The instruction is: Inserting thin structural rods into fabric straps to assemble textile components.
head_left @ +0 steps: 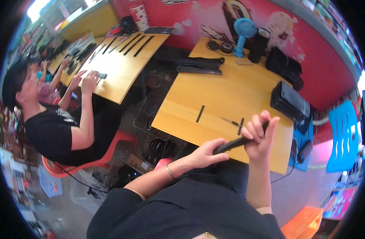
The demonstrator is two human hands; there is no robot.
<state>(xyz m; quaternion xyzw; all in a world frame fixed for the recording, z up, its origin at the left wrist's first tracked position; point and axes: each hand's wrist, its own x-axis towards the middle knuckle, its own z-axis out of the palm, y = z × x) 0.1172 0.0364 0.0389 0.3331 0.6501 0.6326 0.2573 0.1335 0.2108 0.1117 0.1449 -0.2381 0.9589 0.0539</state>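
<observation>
A long, narrow black strip (236, 145), which looks like a strap, slants up to the right between my two hands in front of the wooden table. Its lower end lies between the thumb and fingers of my left hand (208, 153). The fingers of my right hand (259, 133) curl round its upper end, thumb raised. Beyond my hands, a short black strip (200, 114) lies on the table (222, 91). Nearer my right hand is another short dark strip (241, 126), beside a small thin tool (230, 120) whose kind I cannot make out.
Bundled black strips (200, 65) lie at the table's far left. A blue fan (245, 32), a dark bottle (260, 44) and a black stack (289, 101) stand along the far right. On the left, a person (55, 123) works at another table (122, 65).
</observation>
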